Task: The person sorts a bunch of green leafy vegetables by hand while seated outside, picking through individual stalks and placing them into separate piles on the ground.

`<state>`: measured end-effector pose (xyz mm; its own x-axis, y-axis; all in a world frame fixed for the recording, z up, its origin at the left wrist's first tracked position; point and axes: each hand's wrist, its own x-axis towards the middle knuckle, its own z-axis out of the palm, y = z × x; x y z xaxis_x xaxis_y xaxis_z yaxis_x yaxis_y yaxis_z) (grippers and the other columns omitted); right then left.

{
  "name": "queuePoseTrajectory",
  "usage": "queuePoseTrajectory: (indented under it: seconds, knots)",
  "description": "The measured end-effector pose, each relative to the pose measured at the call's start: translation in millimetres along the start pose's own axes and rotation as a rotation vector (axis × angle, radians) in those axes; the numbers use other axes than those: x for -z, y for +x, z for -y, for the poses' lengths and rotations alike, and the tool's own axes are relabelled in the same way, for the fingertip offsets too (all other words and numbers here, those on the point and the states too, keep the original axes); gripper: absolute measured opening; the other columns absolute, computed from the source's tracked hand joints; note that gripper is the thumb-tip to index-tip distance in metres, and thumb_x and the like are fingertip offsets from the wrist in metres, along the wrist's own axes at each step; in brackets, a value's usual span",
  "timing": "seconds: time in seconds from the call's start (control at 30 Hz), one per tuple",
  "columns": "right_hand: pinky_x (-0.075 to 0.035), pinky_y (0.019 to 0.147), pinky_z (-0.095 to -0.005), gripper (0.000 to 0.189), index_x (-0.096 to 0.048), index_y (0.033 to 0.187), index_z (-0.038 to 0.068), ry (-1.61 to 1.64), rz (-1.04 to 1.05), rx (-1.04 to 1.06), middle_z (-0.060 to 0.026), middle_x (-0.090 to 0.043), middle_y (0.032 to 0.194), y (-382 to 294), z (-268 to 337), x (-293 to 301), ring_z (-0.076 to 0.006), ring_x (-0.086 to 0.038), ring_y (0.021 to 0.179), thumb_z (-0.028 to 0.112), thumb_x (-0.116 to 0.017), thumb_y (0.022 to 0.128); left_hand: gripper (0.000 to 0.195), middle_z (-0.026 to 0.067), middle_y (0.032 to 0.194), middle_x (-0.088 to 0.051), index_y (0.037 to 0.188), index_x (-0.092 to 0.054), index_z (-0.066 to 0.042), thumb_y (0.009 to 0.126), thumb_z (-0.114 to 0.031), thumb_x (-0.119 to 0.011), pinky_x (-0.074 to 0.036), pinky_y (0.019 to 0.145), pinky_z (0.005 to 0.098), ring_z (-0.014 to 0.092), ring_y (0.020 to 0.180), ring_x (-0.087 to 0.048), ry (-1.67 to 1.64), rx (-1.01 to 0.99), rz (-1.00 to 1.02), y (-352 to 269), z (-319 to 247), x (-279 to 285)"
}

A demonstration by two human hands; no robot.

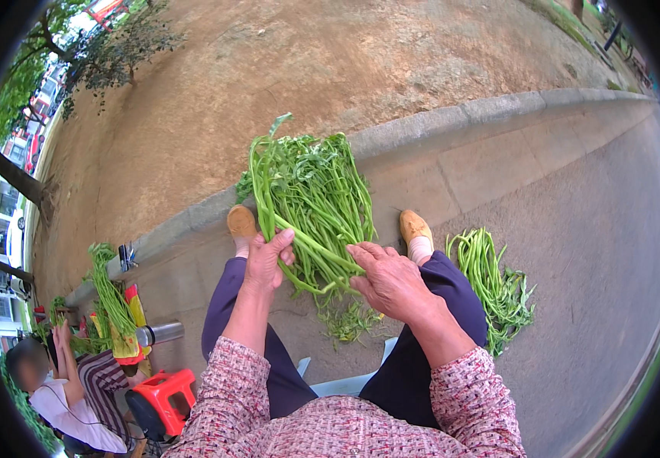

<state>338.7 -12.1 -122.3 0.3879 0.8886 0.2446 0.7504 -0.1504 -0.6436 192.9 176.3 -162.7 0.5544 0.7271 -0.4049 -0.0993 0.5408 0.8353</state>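
Note:
My left hand (267,257) grips a few long green leafy stems (262,189), the thumb pressed over them. Their leafy tops rise past that hand, and the thick ends run across to the right. My right hand (390,277) pinches those ends between thumb and fingers. Below and beyond both hands, a large heap of the same leafy stems (324,189) lies on the pavement between my feet, reaching the kerb. Loose leaves and trimmings (353,320) are scattered on the ground nearer my body.
Right of my leg lies another bundle of stems (487,286). A concrete kerb (444,123) separates pavement from bare soil. To the left are a red plastic stool (165,395), a metal flask (161,333), more greens (112,292) on yellow-and-red bags, and a seated person (72,395).

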Motion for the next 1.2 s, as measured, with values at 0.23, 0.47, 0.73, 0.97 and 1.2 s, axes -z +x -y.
queuePoseTrajectory:
  seconds: [0.23, 0.47, 0.73, 0.97, 1.2]
  knots:
    - [-0.047, 0.068, -0.0476, 0.017, -0.061, 0.087, 0.004, 0.019, 0.477, -0.17, -0.0183, -0.062, 0.076, 9, 10, -1, -0.038, -0.06, 0.076, 0.02, -0.057, 0.082, 0.018, -0.0025, 0.065, -0.052, 0.081, -0.054, -0.009, 0.077, -0.007, -0.071, -0.038, 0.044, 0.0229, 0.007, 0.048, -0.045, -0.076, -0.065, 0.079, -23, -17, -13]
    - [-0.044, 0.066, -0.0501, 0.017, -0.058, 0.08, 0.005, 0.223, 0.224, -0.252, -0.0198, -0.061, 0.072, 12, 9, 1, -0.0407, -0.058, 0.074, 0.021, -0.053, 0.085, 0.022, 0.0015, 0.072, -0.056, 0.095, -0.058, -0.007, 0.079, -0.014, -0.072, -0.038, 0.043, 0.0245, 0.007, 0.047, -0.044, -0.112, -0.009, -0.157, 6, -26, 27]
    - [-0.045, 0.064, -0.0451, 0.016, -0.059, 0.084, 0.002, 0.259, 0.244, -0.252, -0.0196, -0.06, 0.072, 6, 6, 3, -0.0388, -0.059, 0.072, 0.018, -0.055, 0.084, 0.029, 0.0063, 0.083, -0.057, 0.104, -0.056, -0.002, 0.092, -0.028, -0.055, -0.041, 0.052, 0.0272, 0.011, 0.057, -0.048, -0.283, 0.028, 0.029, -30, -30, 32]
    - [-0.045, 0.069, -0.0489, 0.019, -0.061, 0.084, 0.004, 0.198, 0.34, -0.249, -0.0198, -0.062, 0.076, 3, 10, 7, -0.0398, -0.059, 0.078, 0.022, -0.054, 0.085, 0.032, 0.0044, 0.088, -0.059, 0.109, -0.057, -0.002, 0.09, -0.028, -0.055, -0.041, 0.057, 0.0276, 0.011, 0.062, -0.049, -0.235, 0.006, 0.076, -57, -24, 38]
    - [-0.045, 0.071, -0.0484, 0.019, -0.061, 0.085, 0.005, 0.214, 0.339, -0.244, -0.0197, -0.062, 0.078, 2, 11, 10, -0.0393, -0.059, 0.079, 0.022, -0.054, 0.085, 0.034, 0.0059, 0.092, -0.058, 0.113, -0.055, -0.001, 0.092, -0.029, -0.053, -0.044, 0.06, 0.0287, 0.012, 0.065, -0.051, -0.273, 0.004, 0.165, -78, -20, 35]
